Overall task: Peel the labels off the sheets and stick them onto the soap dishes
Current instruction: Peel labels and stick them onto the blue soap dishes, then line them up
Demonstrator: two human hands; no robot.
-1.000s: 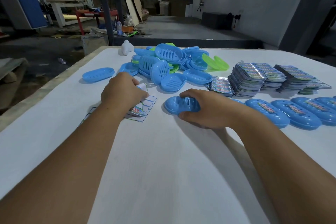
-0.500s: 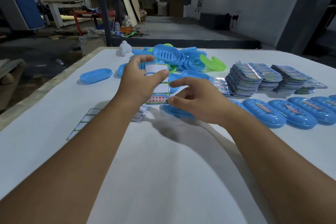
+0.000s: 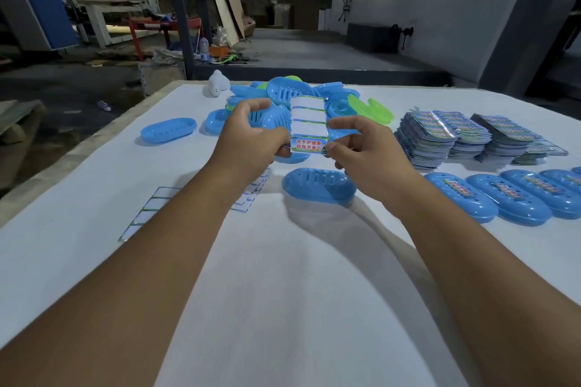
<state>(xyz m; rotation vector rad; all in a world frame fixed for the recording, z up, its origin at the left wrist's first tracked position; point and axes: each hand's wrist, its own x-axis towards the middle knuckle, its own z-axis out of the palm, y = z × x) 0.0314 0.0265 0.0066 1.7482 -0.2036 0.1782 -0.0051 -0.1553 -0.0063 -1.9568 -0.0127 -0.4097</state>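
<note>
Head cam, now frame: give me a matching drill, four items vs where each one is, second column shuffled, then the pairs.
Items:
1. label sheet
2. empty backing sheet
3. soap dish with no label
4. stacks of label sheets

Places:
A. flat on the table, under the left forearm
B. far right of the table, behind the row of labelled dishes
C. on the table just below the two hands
D. held up between the left hand and right hand

Pairs: 1-D, 2-A, 3-C, 4-B
</note>
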